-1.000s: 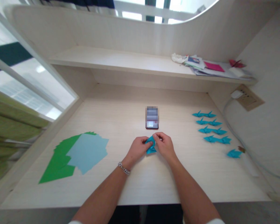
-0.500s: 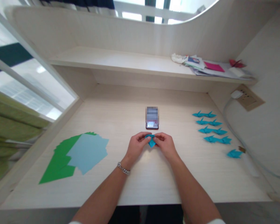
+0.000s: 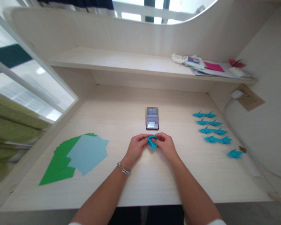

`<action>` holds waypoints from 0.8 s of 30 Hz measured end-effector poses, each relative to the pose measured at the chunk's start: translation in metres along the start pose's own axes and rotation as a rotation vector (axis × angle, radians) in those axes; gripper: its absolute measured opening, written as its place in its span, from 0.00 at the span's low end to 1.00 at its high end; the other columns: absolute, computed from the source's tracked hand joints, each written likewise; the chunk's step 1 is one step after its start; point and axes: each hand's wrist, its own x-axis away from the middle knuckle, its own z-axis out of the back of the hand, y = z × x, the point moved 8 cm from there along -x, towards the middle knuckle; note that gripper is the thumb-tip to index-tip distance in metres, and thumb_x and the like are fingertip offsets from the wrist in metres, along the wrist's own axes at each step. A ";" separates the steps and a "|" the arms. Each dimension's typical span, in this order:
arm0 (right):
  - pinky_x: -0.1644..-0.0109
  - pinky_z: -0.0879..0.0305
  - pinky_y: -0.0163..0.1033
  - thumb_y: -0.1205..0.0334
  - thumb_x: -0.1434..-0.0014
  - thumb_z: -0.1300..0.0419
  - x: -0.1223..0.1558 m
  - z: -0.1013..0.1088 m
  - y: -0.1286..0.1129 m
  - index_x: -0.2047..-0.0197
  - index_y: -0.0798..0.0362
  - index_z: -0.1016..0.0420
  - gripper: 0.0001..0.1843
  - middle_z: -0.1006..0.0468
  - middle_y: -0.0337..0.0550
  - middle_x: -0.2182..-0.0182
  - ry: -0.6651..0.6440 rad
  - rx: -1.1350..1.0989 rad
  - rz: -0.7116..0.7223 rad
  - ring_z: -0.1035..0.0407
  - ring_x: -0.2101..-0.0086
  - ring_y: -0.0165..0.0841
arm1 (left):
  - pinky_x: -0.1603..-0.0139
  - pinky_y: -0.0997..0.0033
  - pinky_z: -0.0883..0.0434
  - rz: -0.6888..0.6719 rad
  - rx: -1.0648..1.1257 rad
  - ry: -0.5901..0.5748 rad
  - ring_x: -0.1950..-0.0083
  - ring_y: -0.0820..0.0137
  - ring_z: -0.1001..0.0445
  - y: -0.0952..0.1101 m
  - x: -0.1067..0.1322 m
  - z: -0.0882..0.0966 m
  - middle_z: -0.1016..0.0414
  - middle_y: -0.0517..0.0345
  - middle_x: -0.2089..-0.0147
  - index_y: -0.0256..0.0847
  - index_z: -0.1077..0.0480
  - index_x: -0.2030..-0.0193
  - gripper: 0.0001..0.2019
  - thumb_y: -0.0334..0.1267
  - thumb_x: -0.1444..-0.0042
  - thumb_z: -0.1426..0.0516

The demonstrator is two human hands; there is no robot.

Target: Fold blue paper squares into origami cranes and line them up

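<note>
A small folded piece of teal paper (image 3: 152,142) is pinched between both my hands just above the desk (image 3: 140,175). My left hand (image 3: 137,147), with a metal bracelet at the wrist, grips its left side with closed fingers. On its right side my right hand (image 3: 165,145) grips it the same way. A phone (image 3: 152,118) lies flat on the desk just beyond my fingers.
Loose green and pale blue paper sheets (image 3: 77,156) lie at the left. Several finished teal paper cranes (image 3: 210,129) stand in rows at the right, one more (image 3: 234,153) apart. A shelf (image 3: 121,61) above holds papers (image 3: 206,67). A wall socket (image 3: 248,98) with a cable is at right.
The teal paper was turned and drawn up between my fingertips, with less of it showing. Both hands shifted slightly away from me toward the phone.
</note>
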 end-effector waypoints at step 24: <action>0.72 0.36 0.33 0.61 0.58 0.34 -0.001 0.002 -0.005 0.69 0.55 0.25 0.11 0.26 0.38 0.77 -0.002 0.024 0.056 0.33 0.76 0.30 | 0.56 0.65 0.29 0.012 0.023 -0.058 0.62 0.65 0.24 -0.003 0.000 -0.003 0.21 0.47 0.62 0.34 0.23 0.61 0.14 0.39 0.53 0.36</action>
